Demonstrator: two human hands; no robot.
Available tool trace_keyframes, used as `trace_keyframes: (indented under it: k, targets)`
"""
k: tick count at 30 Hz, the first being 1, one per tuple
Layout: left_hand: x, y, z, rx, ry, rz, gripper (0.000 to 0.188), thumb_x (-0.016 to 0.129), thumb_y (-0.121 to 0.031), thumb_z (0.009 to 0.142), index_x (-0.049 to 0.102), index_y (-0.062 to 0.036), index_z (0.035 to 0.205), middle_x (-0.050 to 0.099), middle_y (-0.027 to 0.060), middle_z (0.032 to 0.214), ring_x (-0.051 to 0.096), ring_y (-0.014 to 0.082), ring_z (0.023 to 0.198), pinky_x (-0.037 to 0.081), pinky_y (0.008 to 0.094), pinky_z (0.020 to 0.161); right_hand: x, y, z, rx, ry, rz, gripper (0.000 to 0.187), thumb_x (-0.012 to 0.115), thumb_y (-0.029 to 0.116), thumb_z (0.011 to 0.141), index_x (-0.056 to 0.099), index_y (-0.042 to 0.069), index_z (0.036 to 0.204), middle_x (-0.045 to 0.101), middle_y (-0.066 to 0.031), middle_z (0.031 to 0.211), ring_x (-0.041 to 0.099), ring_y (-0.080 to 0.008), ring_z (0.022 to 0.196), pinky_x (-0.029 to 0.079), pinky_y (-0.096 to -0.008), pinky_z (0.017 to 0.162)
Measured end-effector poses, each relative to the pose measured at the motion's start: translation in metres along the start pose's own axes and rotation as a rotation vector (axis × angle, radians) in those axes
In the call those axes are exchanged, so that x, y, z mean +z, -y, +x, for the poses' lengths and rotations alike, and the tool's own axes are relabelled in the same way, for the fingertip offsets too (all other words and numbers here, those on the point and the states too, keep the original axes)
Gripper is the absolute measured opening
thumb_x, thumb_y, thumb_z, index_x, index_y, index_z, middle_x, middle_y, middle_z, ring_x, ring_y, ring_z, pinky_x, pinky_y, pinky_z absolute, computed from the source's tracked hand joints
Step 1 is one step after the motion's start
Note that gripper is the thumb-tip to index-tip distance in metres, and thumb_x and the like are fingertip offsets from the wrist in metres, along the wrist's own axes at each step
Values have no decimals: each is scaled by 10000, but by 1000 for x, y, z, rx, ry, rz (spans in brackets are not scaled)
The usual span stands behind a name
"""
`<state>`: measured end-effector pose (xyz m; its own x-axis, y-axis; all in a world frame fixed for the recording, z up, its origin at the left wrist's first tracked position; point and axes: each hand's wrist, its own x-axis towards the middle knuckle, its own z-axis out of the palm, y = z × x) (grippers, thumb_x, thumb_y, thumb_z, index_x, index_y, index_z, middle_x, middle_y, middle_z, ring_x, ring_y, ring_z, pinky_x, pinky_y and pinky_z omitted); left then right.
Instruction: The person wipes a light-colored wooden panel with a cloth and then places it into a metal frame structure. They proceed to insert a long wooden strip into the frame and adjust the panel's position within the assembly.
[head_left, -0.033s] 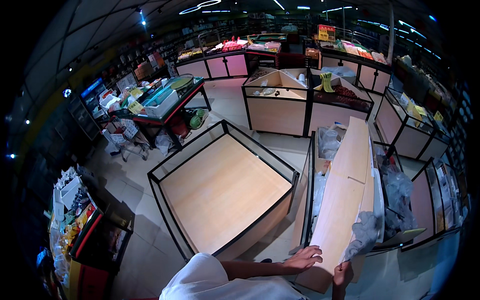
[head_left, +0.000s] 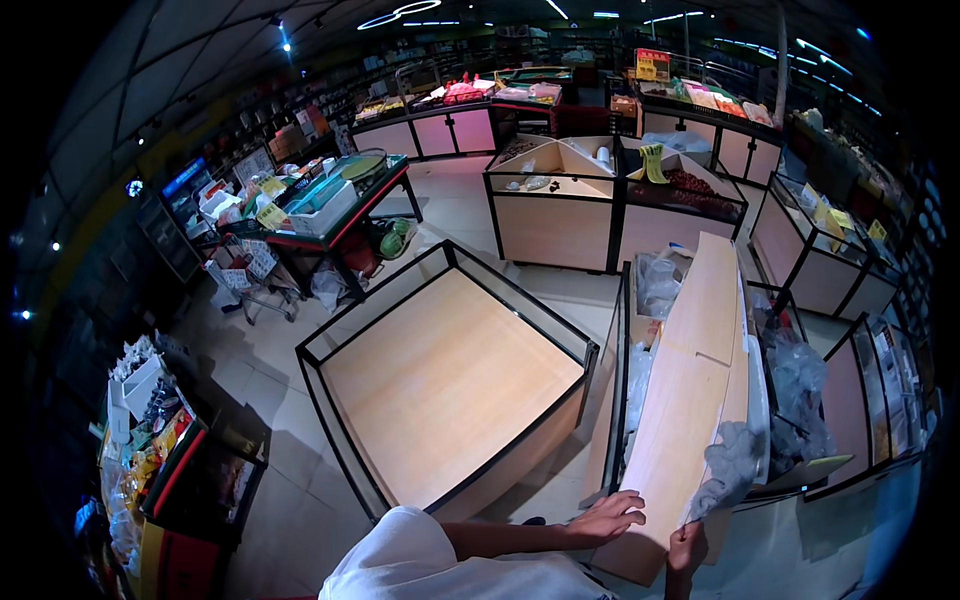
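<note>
A long, pale wooden board (head_left: 690,350) lies along the top of a bin on my right, with a cut notch near its middle. My left hand (head_left: 606,518) rests on the left edge at the board's near end, its fingers apart and curving over the surface. Beside it, my right hand (head_left: 686,548) is closed at the lower end of a crumpled grey cloth (head_left: 730,462). The cloth spreads up over the board's right edge. Exactly what the right fingers pinch is partly hidden.
A black-framed display stand (head_left: 450,390) with low clear sides is in front. Plastic bags (head_left: 797,385) fill the bin under the board. Another wooden bin (head_left: 555,230) stands beyond. A goods table (head_left: 330,205) and shopping cart (head_left: 250,265) are left, with a packed shelf (head_left: 150,470) nearer.
</note>
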<state>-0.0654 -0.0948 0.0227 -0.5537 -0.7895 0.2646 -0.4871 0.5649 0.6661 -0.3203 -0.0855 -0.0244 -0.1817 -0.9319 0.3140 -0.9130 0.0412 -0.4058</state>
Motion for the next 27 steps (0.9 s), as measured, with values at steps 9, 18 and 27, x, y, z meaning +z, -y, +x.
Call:
trace_keyframes:
  k: [9, 18, 27]
  targets:
    - [5, 0, 3, -8, 1, 3, 360, 585, -23, 856, 534, -155, 1187, 450, 102, 1346, 352, 324, 1389, 372, 473, 1046, -26, 5, 6, -53, 62, 350, 111, 646, 33, 829, 579, 31, 918, 593, -184, 766, 615, -388, 715, 495, -469, 667]
    - [10, 2, 5, 42, -72, 44, 329, 583, -20, 848, 565, -144, 1152, 485, 114, 1292, 407, 341, 1346, 390, 481, 1048, -47, 21, 7, -47, 181, 414, 125, 645, 38, 860, 596, 14, 972, 588, -195, 882, 604, -392, 804, 491, -453, 705]
    - [10, -1, 5, 52, -100, 50, 317, 581, -14, 861, 570, -146, 1148, 489, 109, 1281, 420, 336, 1332, 401, 472, 1045, -36, 16, 5, -38, 87, 390, 65, 621, 4, 865, 569, 12, 904, 600, -210, 892, 604, -432, 859, 477, -496, 736]
